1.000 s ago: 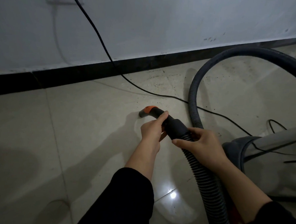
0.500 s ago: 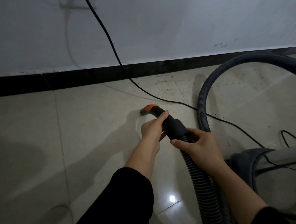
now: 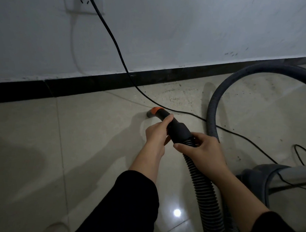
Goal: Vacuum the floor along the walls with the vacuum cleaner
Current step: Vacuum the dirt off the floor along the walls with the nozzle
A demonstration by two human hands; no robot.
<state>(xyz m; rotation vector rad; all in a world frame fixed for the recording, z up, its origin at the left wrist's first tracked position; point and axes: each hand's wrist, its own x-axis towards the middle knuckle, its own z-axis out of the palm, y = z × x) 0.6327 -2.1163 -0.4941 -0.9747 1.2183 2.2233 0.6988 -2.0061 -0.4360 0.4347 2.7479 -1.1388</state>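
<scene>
**Nozzle down near the wall**

The orange-collared nozzle [image 3: 153, 112] sits mouth-down on the floor [image 3: 76, 147], near its far edge below the skirting board [image 3: 97, 84]. The left hand [image 3: 156, 133] wraps the black handle [image 3: 176, 127] to steer. The right hand [image 3: 202, 148] curls round the ribbed hose [image 3: 204, 187] just behind, probably taking its weight. Dark grit [image 3: 174, 97] lies just beyond, by the power cord [image 3: 115, 41].
</scene>
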